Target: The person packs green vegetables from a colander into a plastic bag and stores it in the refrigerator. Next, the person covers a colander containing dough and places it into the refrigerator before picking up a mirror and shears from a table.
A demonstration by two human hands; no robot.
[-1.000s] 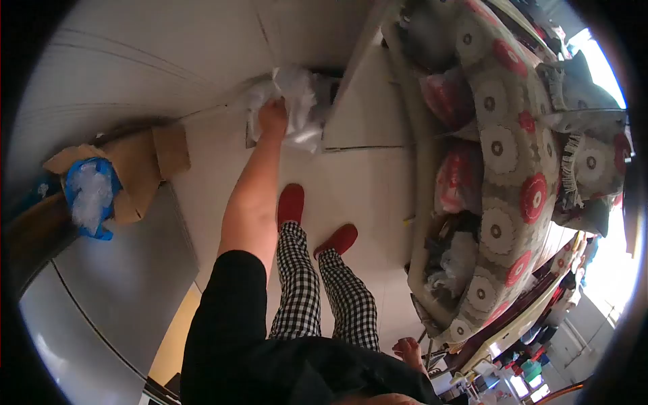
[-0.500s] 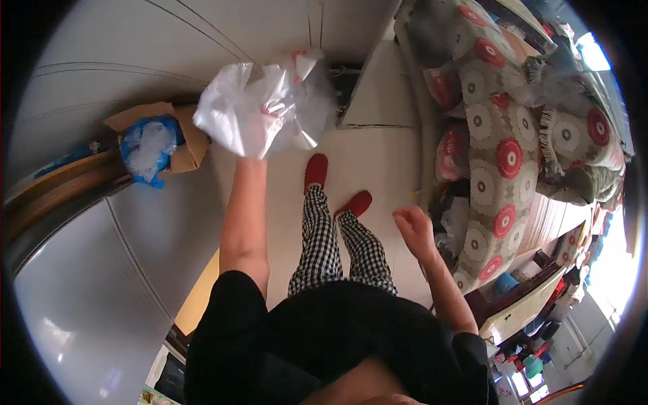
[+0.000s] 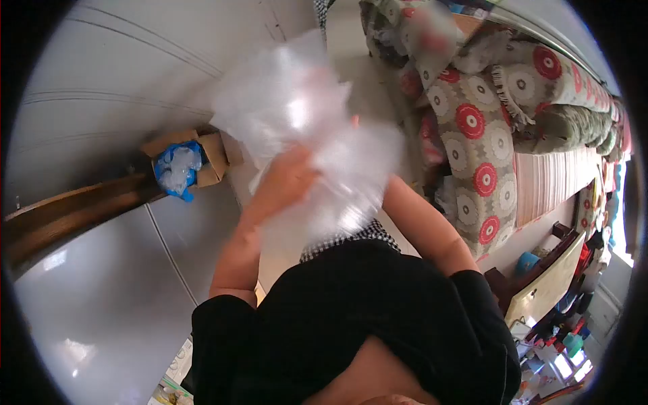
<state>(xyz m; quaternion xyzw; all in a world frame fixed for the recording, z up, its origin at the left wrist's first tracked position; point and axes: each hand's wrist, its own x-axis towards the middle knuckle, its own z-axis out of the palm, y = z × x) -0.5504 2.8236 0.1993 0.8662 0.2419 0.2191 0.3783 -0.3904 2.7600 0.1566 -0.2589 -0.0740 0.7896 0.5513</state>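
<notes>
"Where's that translucent plastic film [image 3: 283,101] at?"
"Midair, lol. Left hand [image 3: 290,177] looks closed on it; right hand's hidden behind, can't tell its grip. Probably feather-light, floppy, kinda slippery, so I'd pinch the edges."

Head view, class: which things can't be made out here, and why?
All in the head view:
Right hand: hidden behind the clear plastic.
Left hand: fingers smeared by motion blur.
Cardboard box: inside hidden by the blue bag.
Checked cloth: cut off by top edge.
Background clutter: too small.
</notes>
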